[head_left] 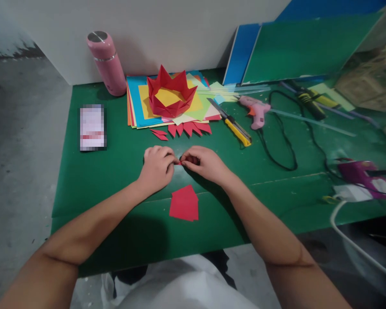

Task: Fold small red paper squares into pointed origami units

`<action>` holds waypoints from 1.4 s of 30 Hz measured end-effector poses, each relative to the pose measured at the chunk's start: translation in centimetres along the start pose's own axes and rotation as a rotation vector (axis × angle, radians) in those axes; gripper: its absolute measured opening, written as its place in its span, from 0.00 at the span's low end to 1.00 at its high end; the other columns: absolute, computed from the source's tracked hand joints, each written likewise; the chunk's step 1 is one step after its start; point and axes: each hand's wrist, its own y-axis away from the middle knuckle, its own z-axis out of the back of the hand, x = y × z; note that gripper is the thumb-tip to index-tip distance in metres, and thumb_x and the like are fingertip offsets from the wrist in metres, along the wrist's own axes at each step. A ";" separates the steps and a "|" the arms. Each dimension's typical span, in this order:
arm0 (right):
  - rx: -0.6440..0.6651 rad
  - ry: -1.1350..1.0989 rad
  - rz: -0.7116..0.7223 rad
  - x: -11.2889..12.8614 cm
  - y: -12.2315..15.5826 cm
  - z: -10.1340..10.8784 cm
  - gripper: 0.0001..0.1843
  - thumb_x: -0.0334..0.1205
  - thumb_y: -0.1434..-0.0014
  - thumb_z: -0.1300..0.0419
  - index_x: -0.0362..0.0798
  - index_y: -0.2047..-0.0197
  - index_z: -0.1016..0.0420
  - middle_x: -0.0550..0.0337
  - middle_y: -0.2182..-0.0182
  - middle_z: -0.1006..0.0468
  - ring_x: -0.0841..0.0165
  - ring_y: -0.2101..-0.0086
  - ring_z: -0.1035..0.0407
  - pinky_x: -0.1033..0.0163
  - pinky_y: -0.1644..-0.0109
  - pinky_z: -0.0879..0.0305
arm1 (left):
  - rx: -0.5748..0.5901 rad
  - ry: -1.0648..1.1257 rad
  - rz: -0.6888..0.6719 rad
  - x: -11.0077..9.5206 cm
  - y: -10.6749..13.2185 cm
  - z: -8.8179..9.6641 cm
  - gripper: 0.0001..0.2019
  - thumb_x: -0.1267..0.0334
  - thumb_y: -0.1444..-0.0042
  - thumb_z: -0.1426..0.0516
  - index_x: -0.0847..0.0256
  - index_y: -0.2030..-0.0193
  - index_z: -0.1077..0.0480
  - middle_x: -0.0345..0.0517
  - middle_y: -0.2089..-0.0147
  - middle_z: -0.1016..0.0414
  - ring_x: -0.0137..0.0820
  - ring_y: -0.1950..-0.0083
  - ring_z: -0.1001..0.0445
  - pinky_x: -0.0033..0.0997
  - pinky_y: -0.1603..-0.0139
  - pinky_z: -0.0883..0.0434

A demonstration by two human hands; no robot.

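Note:
Both hands meet over the middle of the green table [109, 189]. My left hand [156, 165] and my right hand [202, 162] are closed, pinching a small folded red paper piece [184, 160] between their fingertips. Just in front of them lies a small stack of red paper squares [184, 203]. Behind the hands, several folded red pointed pieces [186, 128] lie in a row beside a red paper crown [170, 94], which sits on a pile of coloured paper sheets [138, 103].
A pink bottle [107, 62] stands at the back left, with a blurred card [92, 127] lying in front of it. A yellow utility knife [234, 126], a pink glue gun [255, 110] with black cable, a purple tool [360, 174] and green and blue boards [292, 47] are on the right.

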 end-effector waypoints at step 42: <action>-0.248 0.303 0.131 -2.7 0.4 1.6 0.06 0.40 0.41 0.38 0.49 0.61 0.24 0.53 0.64 0.25 0.60 0.60 0.31 0.54 0.55 0.37 | 0.210 -0.065 -0.435 1.0 -0.3 0.8 0.14 0.67 0.36 0.51 0.61 0.48 0.28 0.54 0.49 0.27 0.39 0.43 0.31 0.46 0.39 0.36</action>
